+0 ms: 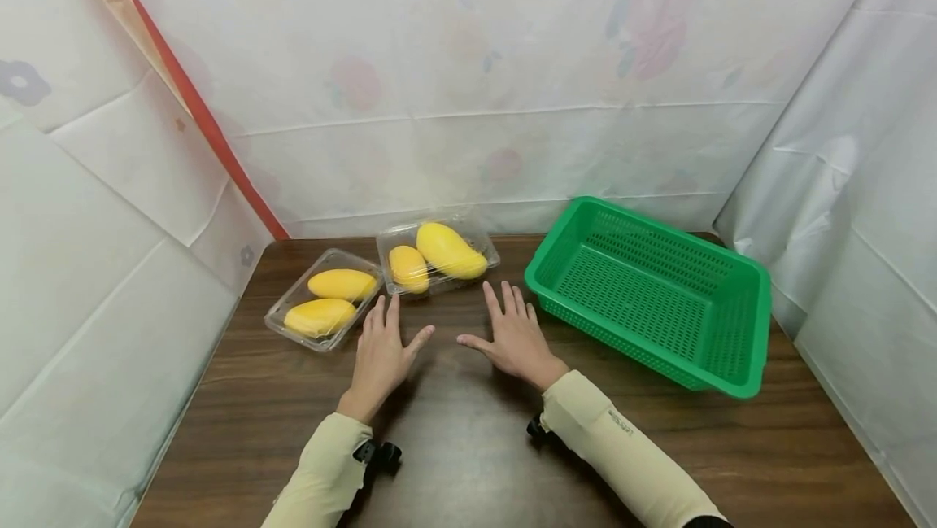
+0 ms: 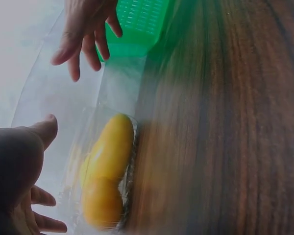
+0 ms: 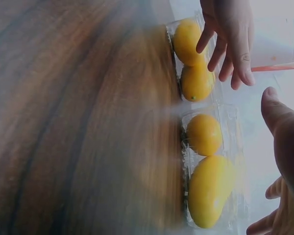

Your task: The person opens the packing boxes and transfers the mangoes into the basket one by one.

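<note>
Both hands hover over the table with fingers spread and nothing held. My left hand (image 1: 382,357) is nearest the left clear plastic box (image 1: 333,341), in which two yellow mangoes (image 1: 342,285) lie side by side. Beyond the fingertips stands a second clear plastic box (image 1: 476,229), holding a large mango (image 1: 448,250) and a smaller mango (image 1: 408,268). My right hand (image 1: 518,342) is between that box and the green basket (image 1: 644,341), its thumb pointing toward the left hand. In the right wrist view both boxes show, with the left hand (image 3: 233,39) above them.
The green basket, with slotted walls, stands at the right back of the brown wooden table (image 1: 468,463). White patterned sheeting (image 1: 468,89) rises behind the table and along both sides. A red strip (image 1: 198,113) runs down the sheeting at the left back corner.
</note>
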A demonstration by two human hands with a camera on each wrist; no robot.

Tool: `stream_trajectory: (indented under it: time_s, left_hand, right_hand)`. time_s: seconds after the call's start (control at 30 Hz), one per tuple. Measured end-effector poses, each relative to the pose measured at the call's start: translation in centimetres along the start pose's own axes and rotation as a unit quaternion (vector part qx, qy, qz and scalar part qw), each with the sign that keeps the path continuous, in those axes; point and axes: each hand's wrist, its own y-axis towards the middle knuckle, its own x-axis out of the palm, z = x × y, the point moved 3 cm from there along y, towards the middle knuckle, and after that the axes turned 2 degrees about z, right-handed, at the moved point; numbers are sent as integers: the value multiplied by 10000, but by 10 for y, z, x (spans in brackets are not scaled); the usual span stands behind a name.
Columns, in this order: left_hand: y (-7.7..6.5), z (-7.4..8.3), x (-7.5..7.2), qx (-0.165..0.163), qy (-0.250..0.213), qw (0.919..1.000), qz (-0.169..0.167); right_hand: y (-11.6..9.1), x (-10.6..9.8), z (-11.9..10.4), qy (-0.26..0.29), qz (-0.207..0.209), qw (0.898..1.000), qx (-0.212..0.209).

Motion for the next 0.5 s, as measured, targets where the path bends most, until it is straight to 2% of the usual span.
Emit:
stream_trajectory:
  time_s: [0.23,0.5]
  left_hand:
    - [9,-4,-1,-165,-507,9984,190]
    - [17,-7,2,-511,-780,9956,15]
  right_hand:
    - [15,-2,-4,321,105,9994,-19]
    - [33,2,-2,638,184,9975,240]
